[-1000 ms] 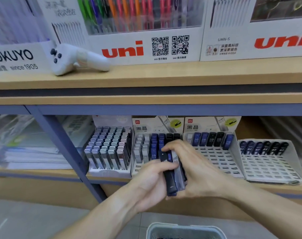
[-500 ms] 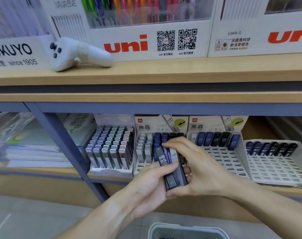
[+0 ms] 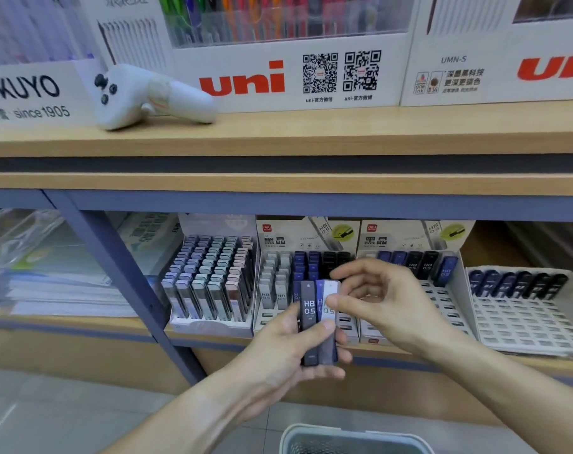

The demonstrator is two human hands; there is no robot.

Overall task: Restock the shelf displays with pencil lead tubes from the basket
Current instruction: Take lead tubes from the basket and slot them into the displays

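Three slim lead tubes [image 3: 318, 319], black, blue and clear-white, "HB 0.5" printed on them, fanned in the left hand's [image 3: 291, 352] grip; right hand [image 3: 386, 299] pinches the white one.

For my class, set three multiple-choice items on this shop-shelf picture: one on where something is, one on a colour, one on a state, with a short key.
1. Where does the white controller lie?
A. in the basket
B. on the upper wooden shelf
C. on the floor

2. What colour is the leftmost tube of the tubes in the left hand?
A. black
B. red
C. green

3. How full is the far-right display tray?
A. every slot filled
B. no tubes at all
C. only its back row filled

Key: 1 B, it rests on the upper shelf before the uni boxes. 2 A, its black body reads HB 0.5. 3 C, dark tubes line the back, bare slots lie in front.
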